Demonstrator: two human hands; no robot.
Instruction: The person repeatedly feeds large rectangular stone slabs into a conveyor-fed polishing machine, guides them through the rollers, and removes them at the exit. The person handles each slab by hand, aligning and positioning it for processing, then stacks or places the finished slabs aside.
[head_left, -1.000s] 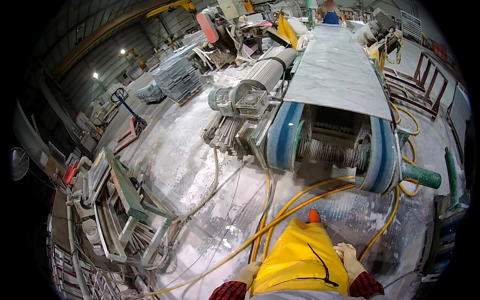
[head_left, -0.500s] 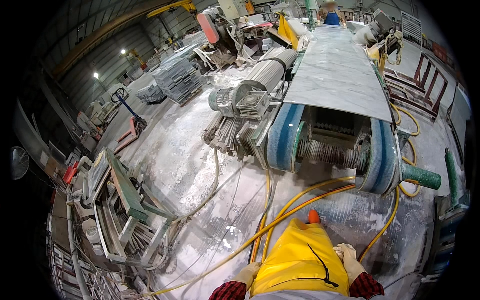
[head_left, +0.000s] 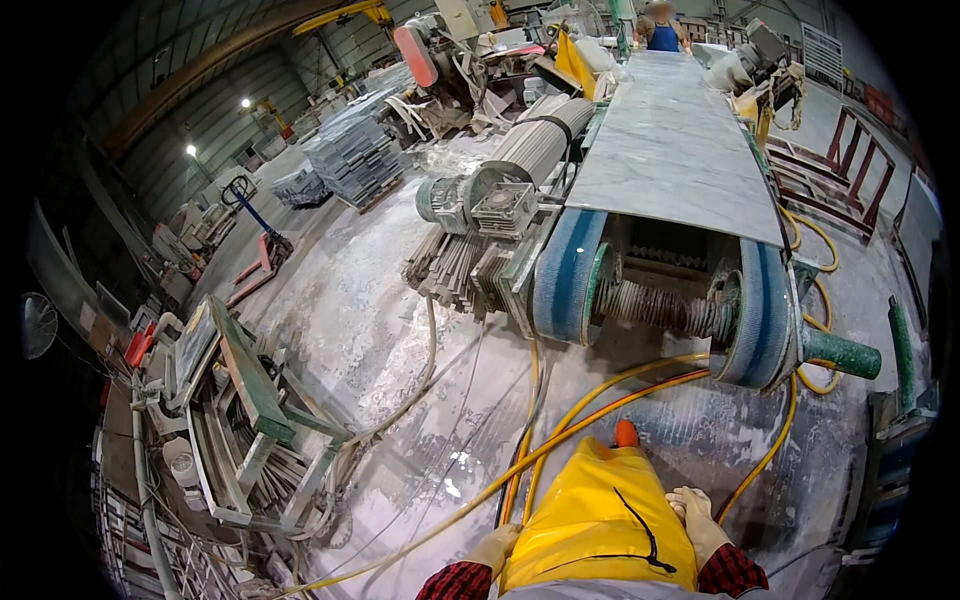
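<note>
Both my hands wear pale gloves and hang at the sides of my yellow apron (head_left: 600, 515). My left hand (head_left: 494, 549) rests against the apron's left edge, its fingers mostly hidden. On the other side, my right hand (head_left: 698, 516) is closed, fingers curled close to the apron's right edge; whether anything is inside cannot be seen. Ahead of me, a long white marble-like slab (head_left: 668, 150) with grey veins lies on a conveyor. Its blue belts (head_left: 566, 280) wrap round the near end, where a dusty roller shaft (head_left: 665, 305) shows between them.
Yellow hoses (head_left: 600, 400) cross the floor between me and the conveyor. A green shaft end (head_left: 843, 354) sticks out on the right. To the left stand a metal rack (head_left: 250, 400), a pallet jack (head_left: 262, 250) and stacked slabs (head_left: 352, 160). A person (head_left: 662, 35) stands beyond the slab.
</note>
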